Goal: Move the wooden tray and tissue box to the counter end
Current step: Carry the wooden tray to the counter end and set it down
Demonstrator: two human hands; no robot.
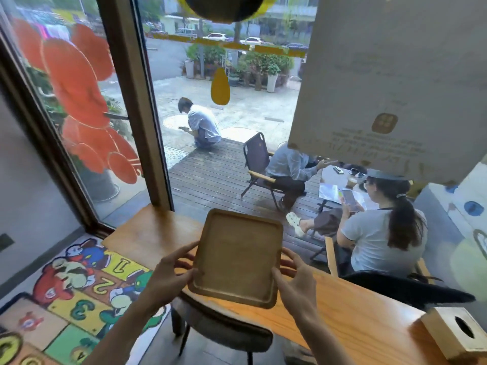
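A square wooden tray point(237, 256) with a raised rim hangs tilted above the wooden counter point(363, 314), empty. My left hand point(168, 275) grips its left edge and my right hand point(297, 283) grips its right edge. A wooden tissue box point(456, 335) with an oval slot in its top stands on the counter at the far right, well apart from both hands.
The counter's left end point(147, 233) meets a brown window frame point(137, 101). A grey stool point(221, 327) stands under the counter below the tray. A colourful cartoon floor mat point(68, 293) lies to the left. Several people sit outside the glass.
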